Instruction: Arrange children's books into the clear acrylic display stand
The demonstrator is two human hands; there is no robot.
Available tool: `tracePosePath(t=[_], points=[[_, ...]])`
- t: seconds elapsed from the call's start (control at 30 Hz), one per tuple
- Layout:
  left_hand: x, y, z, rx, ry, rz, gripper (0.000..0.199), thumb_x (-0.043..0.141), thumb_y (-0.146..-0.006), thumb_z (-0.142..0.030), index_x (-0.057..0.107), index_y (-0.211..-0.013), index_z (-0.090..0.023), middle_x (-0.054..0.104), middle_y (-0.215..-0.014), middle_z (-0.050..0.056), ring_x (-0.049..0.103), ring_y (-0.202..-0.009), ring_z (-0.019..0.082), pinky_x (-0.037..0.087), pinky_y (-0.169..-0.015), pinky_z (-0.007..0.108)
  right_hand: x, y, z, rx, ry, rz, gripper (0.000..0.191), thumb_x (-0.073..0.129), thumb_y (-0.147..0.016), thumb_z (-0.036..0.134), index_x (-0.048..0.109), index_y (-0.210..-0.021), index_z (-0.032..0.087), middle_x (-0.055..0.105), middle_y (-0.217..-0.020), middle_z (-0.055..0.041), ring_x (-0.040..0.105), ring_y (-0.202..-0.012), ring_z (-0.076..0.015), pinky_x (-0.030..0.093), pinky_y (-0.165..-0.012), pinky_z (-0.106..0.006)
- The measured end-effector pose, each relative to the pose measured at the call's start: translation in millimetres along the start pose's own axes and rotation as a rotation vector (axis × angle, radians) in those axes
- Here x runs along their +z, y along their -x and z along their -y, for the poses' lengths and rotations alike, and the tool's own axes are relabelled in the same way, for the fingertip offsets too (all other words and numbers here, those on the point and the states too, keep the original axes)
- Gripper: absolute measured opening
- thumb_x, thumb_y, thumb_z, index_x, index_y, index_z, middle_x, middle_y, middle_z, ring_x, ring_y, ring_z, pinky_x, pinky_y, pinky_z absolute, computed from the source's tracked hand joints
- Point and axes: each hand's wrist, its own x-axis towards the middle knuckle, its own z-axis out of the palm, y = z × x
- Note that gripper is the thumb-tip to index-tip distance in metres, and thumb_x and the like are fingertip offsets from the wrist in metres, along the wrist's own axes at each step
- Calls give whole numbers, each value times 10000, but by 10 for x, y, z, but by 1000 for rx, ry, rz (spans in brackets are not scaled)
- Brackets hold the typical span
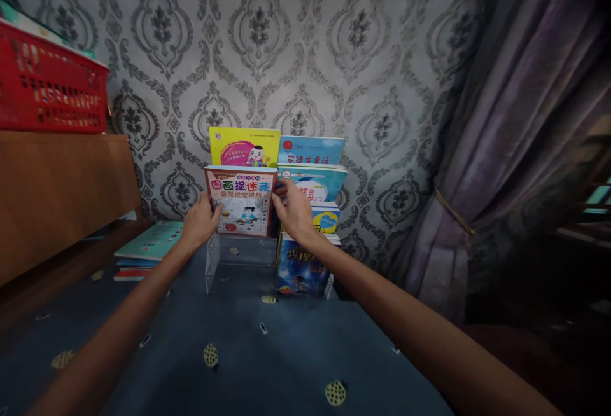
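Note:
A brown-bordered children's book (245, 212) with colourful Chinese lettering stands upright on a clear tiered stand (244, 254). My left hand (201, 219) grips its left edge, thumb on the cover. At the right edge, my right hand (294, 210) has its fingers closed on the same book; some fingertips are hidden. Behind it rises a yellow book (245, 142) with a cartoon child. Right of it, several books stand in steps: a light-blue book (312, 150), a teal book (329, 180), a blue-and-yellow book (328, 220) and a dark-blue book (301, 270) at the front.
A low stack of books with a green book (147, 239) on top lies left of the stand. A red basket (52, 79) sits on a wooden cabinet (62, 193) at the left. Dark patterned cloth (267, 365) covers the surface. A tied curtain (501, 123) hangs at the right.

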Motion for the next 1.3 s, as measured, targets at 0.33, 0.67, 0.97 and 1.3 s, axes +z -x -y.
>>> tracePosePath(t=[0.33, 0.67, 0.97, 1.3], points=[[66, -55, -30, -7, -52, 42, 282, 445, -944, -333, 494, -1149, -147, 716, -1077, 193, 700, -1044, 347, 537, -877, 441, -86, -54, 174, 89, 242, 169, 199, 538, -964, 257, 619, -1133, 191, 755, -1068, -114, 696, -946, -264, 490, -773, -341], [97, -111, -53, -20, -86, 47, 265, 459, -937, -307, 505, -1128, -128, 716, -1075, 206, 698, -1054, 344, 533, -901, 432, -66, -58, 246, 74, 309, 181, 213, 464, -941, 147, 596, -1108, 163, 742, -1093, -148, 688, -959, -273, 457, -773, -333], [76, -185, -19, -5, -94, 54, 274, 438, -924, -283, 522, -1123, -115, 708, -1119, 226, 689, -1087, 345, 521, -946, 440, 6, -119, 170, 5, 184, 198, 265, 476, -909, 100, 601, -1142, 125, 733, -1053, -152, 682, -936, -258, 488, -806, -332], [29, -190, -28, 3, -87, 74, 225, 430, -926, -295, 515, -1082, -156, 696, -1136, 214, 646, -1145, 356, 485, -1006, 456, -106, 48, 127, -162, 172, 125, 421, 398, -955, 154, 591, -1327, 183, 693, -1193, -139, 641, -1095, -273, 520, -967, -409]])
